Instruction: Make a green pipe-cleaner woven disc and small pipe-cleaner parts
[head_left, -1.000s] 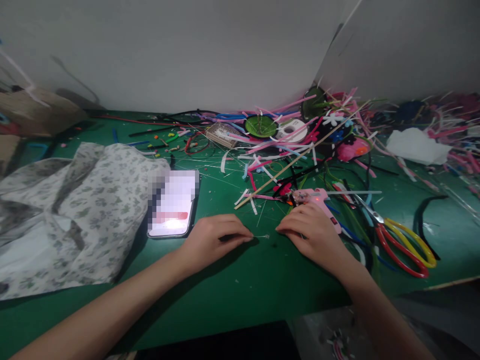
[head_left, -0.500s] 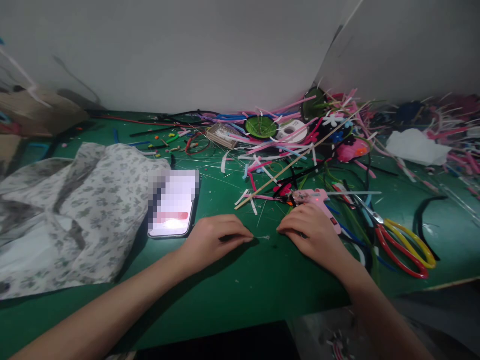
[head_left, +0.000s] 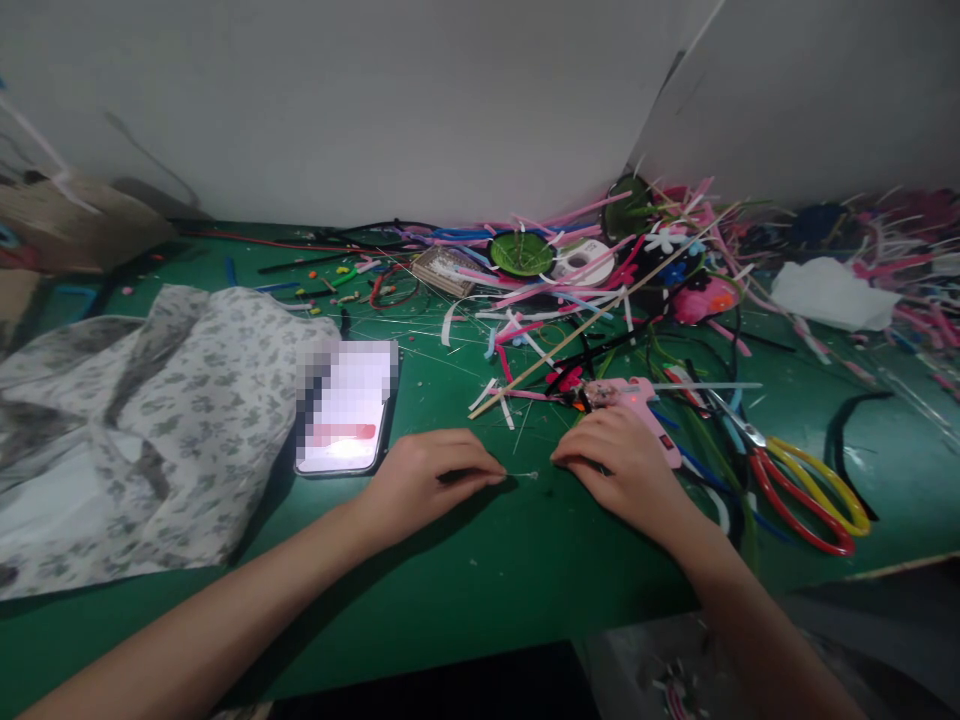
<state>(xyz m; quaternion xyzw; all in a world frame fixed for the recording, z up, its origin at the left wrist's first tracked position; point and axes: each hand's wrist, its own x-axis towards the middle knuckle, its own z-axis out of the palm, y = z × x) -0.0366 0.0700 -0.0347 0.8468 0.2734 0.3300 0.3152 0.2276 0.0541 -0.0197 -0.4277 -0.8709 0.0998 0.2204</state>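
Note:
Thumb and fingertips of my left hand pinch one end of a thin, pale strand, which has a small clear blob at its free end. Across a short gap, my right hand rests low over the table with its fingertips pressed together. Whatever may be between those fingertips is too small to make out. A pink glue gun lies just behind my right hand, partly covered by it. Near my left wrist is a phone with a lit screen.
Red-and-yellow-handled scissors lie on the green table at right. A wooden stick crosses a heap of coloured pipe cleaners, beside a white spool and a green dish. Patterned cloth covers the left side.
My hands hold nearly the same pose. The right fingertips have shifted very slightly left, and the view has moved a touch.

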